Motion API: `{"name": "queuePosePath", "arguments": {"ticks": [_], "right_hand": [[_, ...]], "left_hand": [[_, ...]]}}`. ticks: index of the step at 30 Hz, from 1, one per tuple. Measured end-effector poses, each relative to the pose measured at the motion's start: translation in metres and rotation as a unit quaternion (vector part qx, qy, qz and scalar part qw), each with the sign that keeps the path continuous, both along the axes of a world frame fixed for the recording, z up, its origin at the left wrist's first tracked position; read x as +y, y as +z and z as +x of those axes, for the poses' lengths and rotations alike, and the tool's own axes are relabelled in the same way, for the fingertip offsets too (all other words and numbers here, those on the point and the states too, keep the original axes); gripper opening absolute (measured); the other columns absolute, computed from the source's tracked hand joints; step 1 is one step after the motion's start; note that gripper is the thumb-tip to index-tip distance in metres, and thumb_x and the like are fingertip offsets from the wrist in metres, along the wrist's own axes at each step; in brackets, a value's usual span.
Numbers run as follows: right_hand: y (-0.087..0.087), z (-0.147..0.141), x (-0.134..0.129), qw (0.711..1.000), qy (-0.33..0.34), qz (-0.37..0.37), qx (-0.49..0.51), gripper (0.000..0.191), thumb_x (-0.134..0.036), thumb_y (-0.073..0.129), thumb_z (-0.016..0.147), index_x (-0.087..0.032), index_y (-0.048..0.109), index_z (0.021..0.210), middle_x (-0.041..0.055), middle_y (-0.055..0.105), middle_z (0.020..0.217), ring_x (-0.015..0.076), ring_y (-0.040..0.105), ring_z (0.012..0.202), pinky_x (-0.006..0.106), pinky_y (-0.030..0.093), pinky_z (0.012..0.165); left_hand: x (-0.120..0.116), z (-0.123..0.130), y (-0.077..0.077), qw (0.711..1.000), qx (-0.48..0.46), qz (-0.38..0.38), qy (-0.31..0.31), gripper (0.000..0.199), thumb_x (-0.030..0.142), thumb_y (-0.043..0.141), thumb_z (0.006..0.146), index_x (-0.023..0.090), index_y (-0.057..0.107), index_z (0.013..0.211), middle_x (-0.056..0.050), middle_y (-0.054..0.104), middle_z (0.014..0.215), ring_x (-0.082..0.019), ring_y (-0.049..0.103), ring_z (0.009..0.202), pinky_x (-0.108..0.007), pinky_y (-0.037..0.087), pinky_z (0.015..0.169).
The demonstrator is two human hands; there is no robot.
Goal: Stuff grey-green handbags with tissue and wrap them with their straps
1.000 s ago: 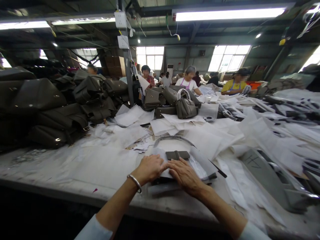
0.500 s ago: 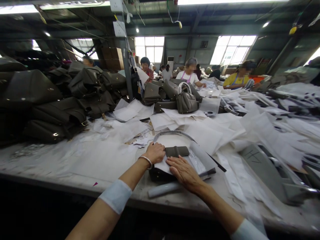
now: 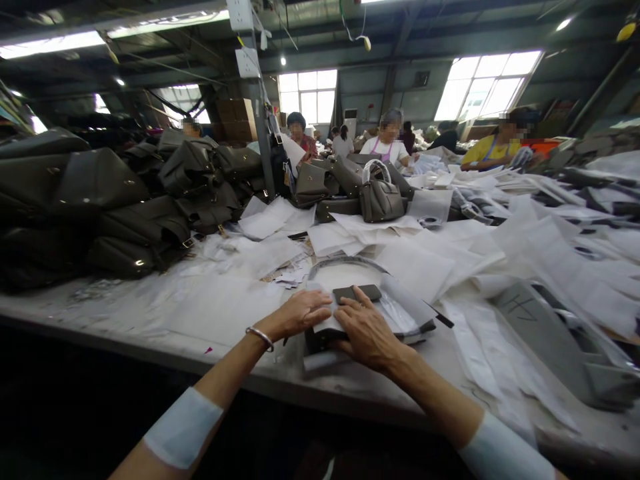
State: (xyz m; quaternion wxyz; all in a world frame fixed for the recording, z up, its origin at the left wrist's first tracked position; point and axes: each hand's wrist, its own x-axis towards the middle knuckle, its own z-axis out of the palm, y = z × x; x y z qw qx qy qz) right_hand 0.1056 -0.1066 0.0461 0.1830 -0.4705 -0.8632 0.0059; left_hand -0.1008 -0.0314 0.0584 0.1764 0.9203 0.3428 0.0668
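Note:
A dark handbag (image 3: 320,339) lies on the table in front of me, with white paper (image 3: 324,325) and clear plastic (image 3: 395,313) over it. A grey strap tab (image 3: 371,292) shows on top, and a wrapped handle (image 3: 345,261) arches behind. My left hand (image 3: 300,311) reaches over the bag's left side with fingers stretched out, holding nothing. My right hand (image 3: 367,333) has its fingers over the tab and paper, its thumb low at the front edge. It appears to grip the bag there; the thumb is partly hidden.
Dark bags (image 3: 115,193) are heaped at the left. A finished-looking bag (image 3: 383,199) stands farther back. White sheets (image 3: 420,257) spread across the middle and right, beside a grey marked piece (image 3: 545,340). A post (image 3: 265,133) rises behind; several co-workers (image 3: 387,143) sit beyond.
My left hand has opened from a closed pose and drawn slightly left. My right fingers have moved up onto the tab, thumb at the front edge. The view has shifted somewhat.

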Motion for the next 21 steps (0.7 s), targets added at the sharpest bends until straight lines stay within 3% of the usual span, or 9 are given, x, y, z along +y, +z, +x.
{"name": "queuePosePath", "arguments": {"ticks": [3, 5, 8, 11, 14, 17, 19, 21], "right_hand": [[-0.007, -0.001, 0.002, 0.999, 0.033, -0.023, 0.032, 0.041, -0.024, 0.062, 0.087, -0.017, 0.056, 0.126, 0.0126, 0.063, 0.126, 0.0265, 0.057, 0.118, 0.045, 0.044, 0.106], [-0.019, 0.001, 0.002, 0.998, 0.048, -0.023, 0.045, 0.05, -0.015, 0.054, 0.086, -0.017, 0.049, 0.136, 0.0129, 0.058, 0.135, 0.0256, 0.055, 0.121, 0.042, 0.047, 0.104], [-0.041, 0.004, 0.0, 0.998, 0.054, 0.0, 0.026, 0.056, -0.01, 0.051, 0.085, -0.013, 0.047, 0.141, 0.0154, 0.054, 0.14, 0.0279, 0.051, 0.128, 0.046, 0.041, 0.11], [-0.055, 0.003, -0.003, 0.998, 0.055, 0.014, -0.005, 0.055, -0.014, 0.054, 0.087, -0.012, 0.048, 0.142, 0.0158, 0.052, 0.143, 0.0302, 0.046, 0.133, 0.049, 0.037, 0.113], [-0.059, 0.001, -0.005, 0.999, 0.046, 0.015, -0.005, 0.056, -0.028, 0.06, 0.091, -0.014, 0.047, 0.143, 0.0149, 0.052, 0.144, 0.0307, 0.045, 0.134, 0.05, 0.037, 0.113], [-0.056, 0.001, -0.007, 0.999, 0.047, 0.005, 0.001, 0.067, -0.048, 0.063, 0.09, -0.015, 0.045, 0.145, 0.0155, 0.049, 0.146, 0.0312, 0.044, 0.136, 0.051, 0.036, 0.114], [-0.054, 0.001, -0.009, 0.999, 0.052, -0.001, -0.002, 0.071, -0.055, 0.061, 0.089, -0.016, 0.044, 0.146, 0.0153, 0.048, 0.147, 0.0316, 0.042, 0.137, 0.052, 0.035, 0.114], [-0.051, 0.001, -0.01, 0.998, 0.054, -0.003, -0.008, 0.072, -0.057, 0.06, 0.09, -0.019, 0.042, 0.148, 0.0149, 0.046, 0.149, 0.0322, 0.041, 0.137, 0.052, 0.034, 0.114]], "left_hand": [[-0.022, -0.013, 0.005, 0.999, -0.034, 0.0, -0.042, 0.064, 0.045, 0.066, 0.087, 0.023, 0.045, 0.143, -0.009, 0.051, 0.146, -0.024, 0.047, 0.135, -0.04, 0.035, 0.114], [-0.032, -0.016, -0.006, 0.998, -0.032, 0.049, -0.026, 0.067, 0.034, 0.071, 0.083, 0.021, 0.044, 0.143, -0.011, 0.051, 0.145, -0.025, 0.048, 0.135, -0.045, 0.034, 0.115], [-0.038, -0.015, -0.04, 0.989, -0.056, 0.14, -0.009, 0.048, 0.014, 0.056, 0.089, 0.019, 0.051, 0.136, -0.01, 0.06, 0.137, -0.021, 0.053, 0.129, -0.044, 0.039, 0.113], [-0.04, -0.012, -0.079, 0.967, -0.116, 0.226, 0.01, 0.041, 0.006, 0.042, 0.091, 0.016, 0.058, 0.128, -0.009, 0.067, 0.126, -0.019, 0.061, 0.12, -0.039, 0.047, 0.107], [-0.046, -0.012, -0.1, 0.957, -0.144, 0.248, 0.039, 0.043, 0.006, 0.04, 0.09, 0.015, 0.059, 0.127, -0.01, 0.068, 0.125, -0.018, 0.063, 0.118, -0.038, 0.048, 0.107], [-0.051, -0.021, -0.089, 0.976, -0.11, 0.188, 0.016, 0.056, 0.004, 0.044, 0.082, 0.013, 0.05, 0.137, -0.012, 0.059, 0.138, -0.021, 0.053, 0.13, -0.043, 0.042, 0.112], [-0.049, -0.027, -0.065, 0.991, -0.076, 0.112, -0.011, 0.064, 0.004, 0.043, 0.077, 0.014, 0.046, 0.141, -0.011, 0.053, 0.144, -0.021, 0.048, 0.135, -0.042, 0.038, 0.115], [-0.04, -0.027, -0.035, 0.998, -0.051, 0.026, -0.029, 0.06, 0.005, 0.041, 0.08, 0.02, 0.051, 0.137, -0.004, 0.057, 0.14, -0.016, 0.054, 0.128, -0.032, 0.042, 0.111]]}}
